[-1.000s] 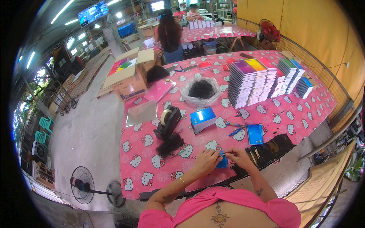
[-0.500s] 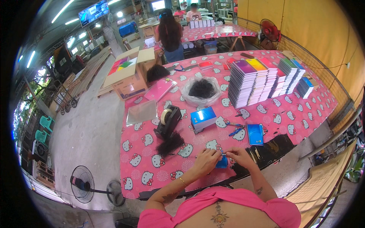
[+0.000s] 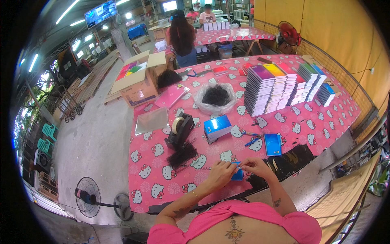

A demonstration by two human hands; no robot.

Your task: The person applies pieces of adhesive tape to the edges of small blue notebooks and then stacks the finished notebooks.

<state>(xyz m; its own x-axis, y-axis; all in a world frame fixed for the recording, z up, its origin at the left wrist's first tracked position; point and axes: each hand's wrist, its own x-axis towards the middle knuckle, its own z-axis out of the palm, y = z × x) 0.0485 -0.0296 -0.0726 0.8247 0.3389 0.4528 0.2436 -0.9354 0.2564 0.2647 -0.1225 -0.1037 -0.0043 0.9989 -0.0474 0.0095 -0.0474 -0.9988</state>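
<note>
A small blue notebook (image 3: 238, 175) lies at the table's near edge, partly hidden under my hands. My left hand (image 3: 220, 175) is closed at its top left edge, and a thin black spiral binding coil (image 3: 205, 168) sticks out leftward from it. My right hand (image 3: 256, 166) pinches at the same top edge, its fingertips close to the left ones. The hands hide how far the coil runs through the notebook. Left of them lies a heap of black coils (image 3: 182, 156). A second blue notebook (image 3: 272, 144) is at the right, with pliers (image 3: 252, 140) beside it.
Blue notebooks (image 3: 217, 127) are stacked mid-table, near a black tape dispenser (image 3: 179, 130). Behind stands a plastic bag of black coils (image 3: 215, 95). Tall notebook piles (image 3: 260, 89) rise at the right. An open carton (image 3: 140, 89) is at the left. People work at a farther table.
My right fingers have shifted slightly at the notebook's top edge. The left hand stays nearly in place, and the other things on the table lie as before.
</note>
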